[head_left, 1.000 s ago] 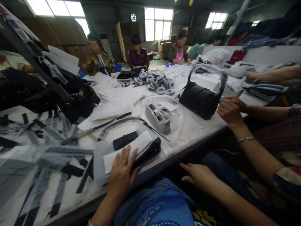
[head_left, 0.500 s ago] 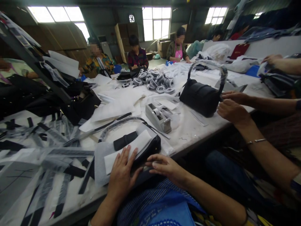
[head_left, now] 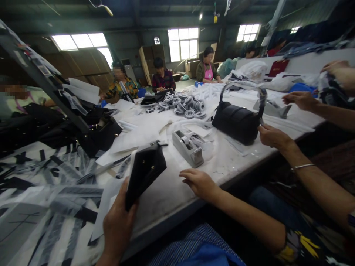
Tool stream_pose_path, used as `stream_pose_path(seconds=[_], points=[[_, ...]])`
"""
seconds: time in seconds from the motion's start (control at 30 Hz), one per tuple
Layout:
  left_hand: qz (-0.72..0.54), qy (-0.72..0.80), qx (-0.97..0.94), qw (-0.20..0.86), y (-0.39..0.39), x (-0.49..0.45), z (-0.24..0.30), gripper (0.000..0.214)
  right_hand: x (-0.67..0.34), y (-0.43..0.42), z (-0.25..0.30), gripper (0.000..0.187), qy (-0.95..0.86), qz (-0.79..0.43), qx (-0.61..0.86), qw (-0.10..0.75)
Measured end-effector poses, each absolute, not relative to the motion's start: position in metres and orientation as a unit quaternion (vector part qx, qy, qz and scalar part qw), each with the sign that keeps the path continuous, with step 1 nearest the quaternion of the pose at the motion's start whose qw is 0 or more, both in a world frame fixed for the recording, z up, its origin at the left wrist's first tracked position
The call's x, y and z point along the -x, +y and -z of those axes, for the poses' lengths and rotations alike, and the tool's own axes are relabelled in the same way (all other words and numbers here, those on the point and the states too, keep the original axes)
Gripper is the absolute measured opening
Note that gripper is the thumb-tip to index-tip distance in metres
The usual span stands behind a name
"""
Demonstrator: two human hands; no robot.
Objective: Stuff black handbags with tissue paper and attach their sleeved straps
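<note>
My left hand (head_left: 118, 221) grips the lower corner of a black handbag (head_left: 145, 171) and holds it tilted up on edge above the white table (head_left: 172, 195), its studded bottom facing me. The bag's wrapped strap (head_left: 122, 168) hangs behind it. My right hand (head_left: 198, 181) rests on the table just right of the bag, fingers spread, holding nothing. A grey tape dispenser (head_left: 188, 147) stands a little beyond my right hand.
A co-worker's hand (head_left: 273, 136) on my right touches a second black handbag (head_left: 235, 120) with an arched wrapped handle. Tape rolls (head_left: 183, 103) lie in a heap farther back. Black strips and plastic sleeves (head_left: 50, 173) cover the left side. Several people sit along the far edge.
My left hand has lifted the bag from lying flat to standing tilted on edge. My right hand came up from my lap, touched the bag, then moved onto the table beside it.
</note>
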State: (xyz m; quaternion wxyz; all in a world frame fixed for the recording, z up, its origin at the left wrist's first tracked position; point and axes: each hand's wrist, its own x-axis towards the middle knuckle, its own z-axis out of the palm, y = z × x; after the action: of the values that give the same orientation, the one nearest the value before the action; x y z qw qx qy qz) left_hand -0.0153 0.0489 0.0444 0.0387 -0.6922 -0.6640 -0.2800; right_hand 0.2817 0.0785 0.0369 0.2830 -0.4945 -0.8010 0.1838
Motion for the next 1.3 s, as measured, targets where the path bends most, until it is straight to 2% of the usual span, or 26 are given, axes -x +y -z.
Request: stream_pose_path(seconds=[0.1, 0.23, 0.3, 0.47, 0.53, 0.6, 0.67, 0.73, 0.8, 0.97, 1.07, 1.13, 1.27, 1.3], points=[[0.295, -0.704, 0.644, 0.042, 0.054, 0.018, -0.054, 0.06, -0.298, 0.102, -0.024, 0.035, -0.816, -0.083, 0.547, 0.166], [0.312, -0.7, 0.642, 0.03, 0.056, 0.019, -0.054, 0.057, -0.3, 0.116, -0.019, 0.009, -0.819, -0.06, 0.556, 0.133], [0.313, -0.7, 0.642, 0.022, 0.055, 0.019, -0.051, 0.057, -0.299, 0.119, -0.022, 0.014, -0.82, -0.047, 0.556, 0.127], [0.308, -0.687, 0.658, 0.01, 0.056, 0.019, -0.046, 0.059, -0.29, 0.117, -0.043, 0.02, -0.841, -0.03, 0.521, 0.147], [0.316, -0.689, 0.652, 0.017, 0.057, 0.02, -0.048, 0.059, -0.281, 0.108, -0.052, 0.02, -0.844, -0.036, 0.502, 0.182], [0.328, -0.688, 0.647, 0.019, 0.057, 0.021, -0.05, 0.06, -0.269, 0.092, -0.059, 0.022, -0.843, -0.099, 0.476, 0.23], [0.328, -0.68, 0.655, 0.017, 0.056, 0.021, -0.05, 0.061, -0.259, 0.073, -0.064, 0.025, -0.842, -0.212, 0.433, 0.241], [0.328, -0.666, 0.669, 0.018, 0.054, 0.02, -0.048, 0.062, -0.253, 0.059, -0.065, 0.023, -0.845, -0.314, 0.388, 0.193], [0.332, -0.646, 0.687, 0.018, 0.053, 0.018, -0.043, 0.067, -0.252, 0.054, -0.063, 0.021, -0.838, -0.349, 0.387, 0.161], [0.343, -0.617, 0.709, 0.007, 0.052, 0.013, -0.032, 0.075, -0.249, 0.102, -0.049, 0.022, -0.78, -0.189, 0.529, 0.276], [0.361, -0.626, 0.692, 0.002, 0.052, 0.014, -0.033, 0.073, -0.241, 0.154, -0.041, 0.042, -0.778, -0.176, 0.536, 0.277], [0.376, -0.636, 0.674, 0.007, 0.052, 0.017, -0.035, 0.069, -0.233, 0.186, -0.038, 0.046, -0.776, -0.2, 0.536, 0.265], [0.388, -0.656, 0.647, 0.031, 0.051, 0.026, -0.037, 0.066, -0.217, 0.219, -0.033, 0.009, -0.754, -0.301, 0.52, 0.266], [0.388, -0.662, 0.64, 0.034, 0.051, 0.028, -0.037, 0.065, -0.212, 0.221, -0.031, 0.006, -0.743, -0.334, 0.509, 0.277]])
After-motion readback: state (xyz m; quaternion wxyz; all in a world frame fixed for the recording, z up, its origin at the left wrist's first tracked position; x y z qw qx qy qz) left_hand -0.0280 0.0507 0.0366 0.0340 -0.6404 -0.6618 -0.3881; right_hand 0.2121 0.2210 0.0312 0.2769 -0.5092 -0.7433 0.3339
